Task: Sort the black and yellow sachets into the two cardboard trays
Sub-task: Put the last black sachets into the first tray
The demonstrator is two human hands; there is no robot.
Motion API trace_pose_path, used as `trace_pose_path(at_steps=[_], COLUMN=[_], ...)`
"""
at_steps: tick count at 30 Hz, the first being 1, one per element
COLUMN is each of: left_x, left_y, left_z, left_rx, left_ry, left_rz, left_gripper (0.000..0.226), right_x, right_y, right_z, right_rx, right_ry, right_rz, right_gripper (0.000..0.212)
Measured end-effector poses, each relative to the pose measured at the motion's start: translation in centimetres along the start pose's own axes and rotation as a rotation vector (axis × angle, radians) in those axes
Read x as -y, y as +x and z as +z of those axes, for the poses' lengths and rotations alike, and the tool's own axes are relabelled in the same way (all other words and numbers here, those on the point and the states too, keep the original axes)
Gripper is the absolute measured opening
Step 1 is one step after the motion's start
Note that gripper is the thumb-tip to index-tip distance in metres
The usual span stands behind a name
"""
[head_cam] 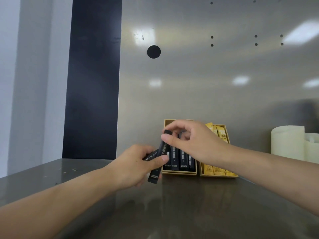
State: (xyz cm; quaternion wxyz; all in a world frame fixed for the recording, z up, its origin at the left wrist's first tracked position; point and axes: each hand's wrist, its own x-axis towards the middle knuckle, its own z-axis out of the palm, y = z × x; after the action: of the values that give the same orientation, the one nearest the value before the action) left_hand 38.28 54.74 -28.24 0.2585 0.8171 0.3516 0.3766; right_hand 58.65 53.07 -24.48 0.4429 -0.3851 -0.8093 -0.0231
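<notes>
The right hand (193, 142) is closed in a pinch, thumb and fingers clamped on the upper end of the held black sachet (153, 176). The lower part of that sachet is gripped by the left hand (136, 164), whose fingers are curled round it with the thumb pressed on its face. A second black sachet (151, 155) is seen protruding from the left hand's fingers.

Directly under the right hand, the near cardboard tray (179, 171) is found on the table (172, 213), with a row of packed black sachets (183, 158) lying lengthwise inside. Just beyond the right wrist, the far cardboard tray (219, 176) is set alongside, holding yellow sachets (214, 169). Further outward from the right forearm, a pale container (287, 142) is noted.
</notes>
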Motion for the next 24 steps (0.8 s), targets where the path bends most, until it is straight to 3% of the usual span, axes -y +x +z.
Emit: trace_pose_path(at_steps=[3,9,24], left_x=[0.0,0.2,-0.1], left_y=[0.0,0.2,0.1], left_z=[-0.1,-0.2,0.0], left_rx=[-0.012,-0.167,-0.187], left_ry=[0.018,0.185,0.213], left_rz=[-0.005,-0.062,-0.094], left_gripper=[0.033,0.033,0.030], right_x=[-0.4,-1.3,-2.1], right_y=[0.1,1.4,3.9], right_z=[0.4,-1.6,0.1], right_rx=[-0.003,-0.109,-0.078], right_ry=[0.072,0.065,-0.526], right_rz=[0.059,0.237,0.043], right_gripper=[0.008,0.008,0.022])
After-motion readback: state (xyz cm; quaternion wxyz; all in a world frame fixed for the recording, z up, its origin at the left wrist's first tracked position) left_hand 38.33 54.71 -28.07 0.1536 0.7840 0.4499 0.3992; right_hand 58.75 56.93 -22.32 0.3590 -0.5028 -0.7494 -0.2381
